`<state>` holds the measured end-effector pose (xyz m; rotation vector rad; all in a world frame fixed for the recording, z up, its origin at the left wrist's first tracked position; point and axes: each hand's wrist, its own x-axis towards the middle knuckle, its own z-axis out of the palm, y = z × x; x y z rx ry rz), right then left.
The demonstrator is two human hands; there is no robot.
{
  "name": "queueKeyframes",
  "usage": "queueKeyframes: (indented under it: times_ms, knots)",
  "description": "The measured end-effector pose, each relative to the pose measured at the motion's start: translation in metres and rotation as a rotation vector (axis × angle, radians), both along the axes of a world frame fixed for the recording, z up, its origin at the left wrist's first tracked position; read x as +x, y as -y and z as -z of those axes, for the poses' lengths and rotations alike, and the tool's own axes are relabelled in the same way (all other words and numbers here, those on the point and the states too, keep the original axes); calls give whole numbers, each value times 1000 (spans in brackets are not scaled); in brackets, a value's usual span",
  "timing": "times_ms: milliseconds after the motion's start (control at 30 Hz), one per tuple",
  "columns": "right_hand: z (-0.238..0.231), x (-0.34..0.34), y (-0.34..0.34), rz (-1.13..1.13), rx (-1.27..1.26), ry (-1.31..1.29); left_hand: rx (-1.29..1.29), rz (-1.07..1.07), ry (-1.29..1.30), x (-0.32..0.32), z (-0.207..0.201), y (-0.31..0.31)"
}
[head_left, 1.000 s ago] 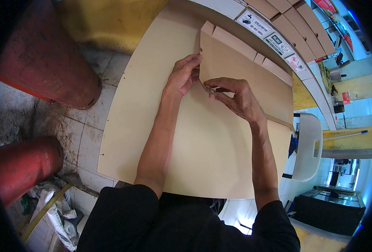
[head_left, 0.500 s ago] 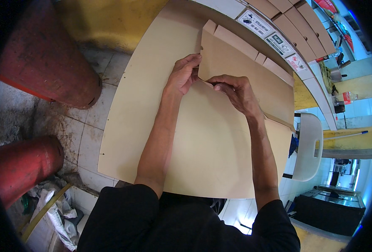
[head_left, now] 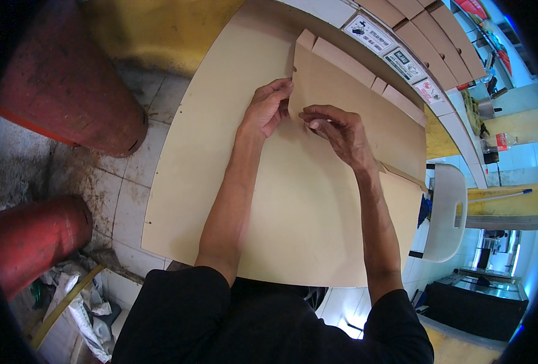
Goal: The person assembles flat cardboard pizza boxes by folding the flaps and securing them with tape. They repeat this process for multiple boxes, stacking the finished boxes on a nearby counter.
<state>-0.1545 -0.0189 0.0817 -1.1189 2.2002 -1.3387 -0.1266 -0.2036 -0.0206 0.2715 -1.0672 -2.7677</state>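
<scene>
A brown cardboard box blank (head_left: pixel 354 100), with creased flaps along its far edge, lies on the pale table (head_left: pixel 299 224). My left hand (head_left: pixel 269 106) grips the blank's left edge between thumb and fingers, near its front corner. Just to the right, my right hand (head_left: pixel 336 130) is at the front edge, its fingers curled with thumb and fingertips close together. Whether those fingertips hold the cardboard edge cannot be made out. Part of the front edge is hidden behind the right hand and wrist.
Folded brown boxes (head_left: pixel 427 48) are stacked on a white tiled ledge behind the table. Two red cylinders (head_left: pixel 93 91) stand on the left-hand floor. A white plastic chair (head_left: pixel 448 212) is at the table's right side, and a crumpled sack (head_left: pixel 84 309) lies lower left.
My right hand's fingers have shifted slightly left and up at the front edge. The cardboard's left end has moved a little to the right. My left hand keeps its grip.
</scene>
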Motion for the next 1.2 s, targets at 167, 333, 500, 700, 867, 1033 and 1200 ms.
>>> queueKeyframes:
  times_ms: [167,333,500,700,867,1033,1200]
  knots:
    - [11,-29,14,141,56,-212,2,66,-15,3,-12,-6]
    - [28,-66,36,415,85,-248,-10,152,-84,2,-11,-13]
    - [26,-63,41,342,332,-314,-20,195,-55,-2,-2,-21]
    - [45,-72,24,305,83,190,-130,253,6,-2,-6,-21]
    - [56,-74,11,300,33,301,-302,144,51,-4,-4,-34]
    - [45,-60,0,283,-44,379,-458,146,87,-1,-14,-36]
    - [28,-7,-29,232,265,94,-545,145,79,-1,-9,-38]
